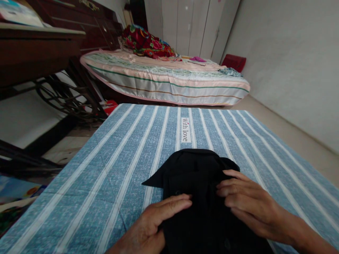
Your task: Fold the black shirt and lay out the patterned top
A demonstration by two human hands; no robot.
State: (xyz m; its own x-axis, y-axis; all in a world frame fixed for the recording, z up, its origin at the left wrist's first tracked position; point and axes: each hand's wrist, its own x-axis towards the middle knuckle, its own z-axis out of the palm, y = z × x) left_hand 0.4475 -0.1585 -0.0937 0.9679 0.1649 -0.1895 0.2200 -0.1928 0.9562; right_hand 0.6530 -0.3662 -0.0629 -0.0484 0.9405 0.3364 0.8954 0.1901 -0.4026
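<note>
Black cloth (196, 222), cut off below, touches left hand (156, 218) and right hand (253, 203).

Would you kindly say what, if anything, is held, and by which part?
The left hand and right hand touch opposite sides of the black garment; whether either grips it cannot be told.

Bed (164, 83) and pale wardrobe (182, 28) on my remote feed
I see a grey wall (291, 56) at right — tan floor (286, 131) along its foot — dark wooden table (39, 54) at left.
</note>
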